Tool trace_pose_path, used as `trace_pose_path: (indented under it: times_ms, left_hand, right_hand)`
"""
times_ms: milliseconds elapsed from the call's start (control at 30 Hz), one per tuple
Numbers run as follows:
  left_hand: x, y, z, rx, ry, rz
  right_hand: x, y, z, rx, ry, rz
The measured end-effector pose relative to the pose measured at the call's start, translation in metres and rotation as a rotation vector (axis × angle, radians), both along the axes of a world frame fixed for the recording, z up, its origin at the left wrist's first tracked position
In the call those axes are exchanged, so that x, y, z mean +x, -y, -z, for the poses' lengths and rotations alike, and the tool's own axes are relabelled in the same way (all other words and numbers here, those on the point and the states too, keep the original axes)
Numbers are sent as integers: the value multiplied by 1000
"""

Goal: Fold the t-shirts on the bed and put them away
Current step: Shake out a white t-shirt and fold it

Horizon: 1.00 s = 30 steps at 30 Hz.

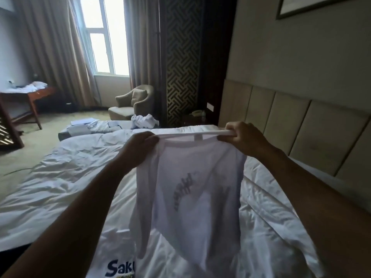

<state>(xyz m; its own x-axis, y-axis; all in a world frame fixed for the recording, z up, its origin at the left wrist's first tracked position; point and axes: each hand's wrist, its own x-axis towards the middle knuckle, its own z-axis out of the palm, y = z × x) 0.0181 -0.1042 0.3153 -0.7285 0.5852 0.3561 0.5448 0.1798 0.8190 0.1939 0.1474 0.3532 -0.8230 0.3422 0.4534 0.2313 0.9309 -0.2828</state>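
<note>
A white t-shirt (192,199) hangs in the air in front of me, its print showing faintly through the cloth. My left hand (138,147) grips the left end of its neckline and my right hand (241,137) grips the right end, stretching the collar flat. Below it lies another white t-shirt (118,266) with blue lettering, flat on the bed (66,183) near the bottom edge of the view. A crumpled white heap of cloth (144,120) sits at the far end of the bed.
The padded headboard (301,127) runs along the right. An armchair (132,103) stands beyond the bed by the window. A wooden table (28,97) with white items is at the far left. Papers (84,123) lie on a low bench.
</note>
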Motion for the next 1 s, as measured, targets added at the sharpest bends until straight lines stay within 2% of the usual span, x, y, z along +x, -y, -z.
trace_pose_path:
  times_ms: [133, 267, 433, 600, 667, 733, 800, 867, 933, 1000]
  left_hand:
    - [-2, 6, -42, 81, -70, 10]
    - [-5, 29, -69, 201, 11, 177]
    - [-1, 35, -72, -15, -37, 225]
    - [6, 67, -78, 5, 341, 336]
    - [6, 81, -84, -50, 399, 325]
    - [1, 92, -89, -111, 426, 398]
    - [-4, 93, -94, -231, 371, 477]
    - [-17, 85, -91, -343, 264, 506]
    - [-32, 66, -75, -437, 132, 468]
    - [-57, 36, -41, -512, 82, 414]
  right_hand:
    - [10, -6, -52, -86, -25, -105]
    - [32, -8, -82, -312, 102, -309]
    - [37, 9, -76, -536, 384, -326]
    - [57, 32, -76, -769, 457, -414]
    - [64, 37, -83, -824, 399, -463]
    - [63, 41, -88, -900, 311, -509]
    - [53, 43, -89, -947, 283, -522]
    - [33, 38, -81, -932, 346, -476]
    - [6, 27, -62, -903, 426, -370]
    - [-22, 7, -29, -889, 488, -257]
